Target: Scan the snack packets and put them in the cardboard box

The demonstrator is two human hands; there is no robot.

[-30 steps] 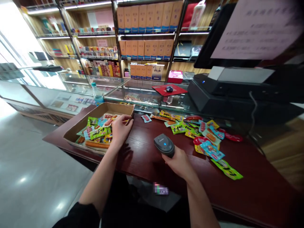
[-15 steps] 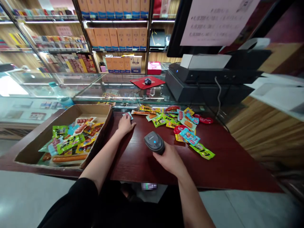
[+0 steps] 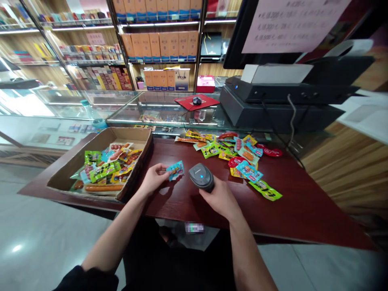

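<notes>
Between the thumb and fingers of my left hand [image 3: 155,178] is a small blue snack packet [image 3: 176,170], held up over the dark red table [image 3: 182,206]. My right hand [image 3: 222,199] is wrapped round a grey barcode scanner [image 3: 201,177] with a lit blue light; its head is just right of the packet, apart from it. Beyond my right hand lies a loose spread of snack packets, with a green packet [image 3: 265,190] nearest and a blue packet [image 3: 249,171] behind it. To the left of my left hand stands a cardboard box [image 3: 65,178] holding several packaged sausages [image 3: 103,188].
Past the table is a glass counter [image 3: 157,106] with a computer mouse [image 3: 197,100] on a red mat [image 3: 212,102]. Black machines [image 3: 273,109] with a cable stand at the right, under a monitor [image 3: 235,48]. A plastic bottle [image 3: 98,123] is behind the box.
My left hand has lifted the blue packet off the table and brought it nearer to me, towards the scanner. My right hand still grips the scanner. The view has shifted slightly.
</notes>
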